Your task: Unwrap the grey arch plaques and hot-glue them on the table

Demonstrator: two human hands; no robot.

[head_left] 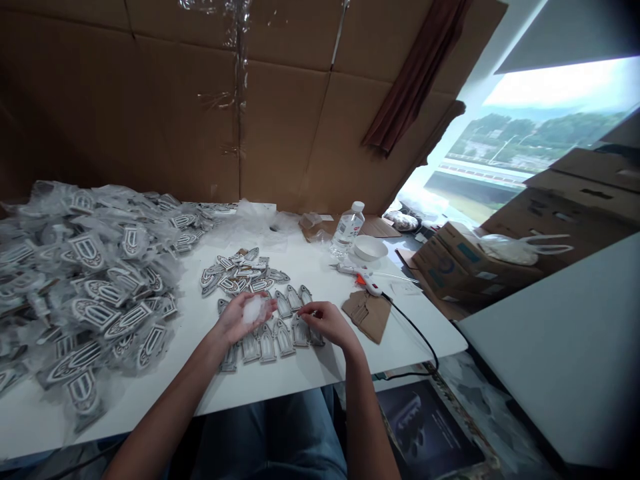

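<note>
My left hand is turned palm up above the table, fingers slightly curled, and a small white translucent clump lies in it. Its exact kind cannot be made out. My right hand has thumb and fingertips pinched together just over the row of arch-shaped pieces; anything between them is too small to see. Several of these grey, window-like arch pieces lie side by side in two rows under my hands. Behind my left hand is a loose pile of similar arch pieces.
A large heap of bagged arch pieces covers the table's left. To the right lie a glue gun with a black cord and a cardboard scrap. A clear bottle and white bowl stand behind, before a cardboard wall.
</note>
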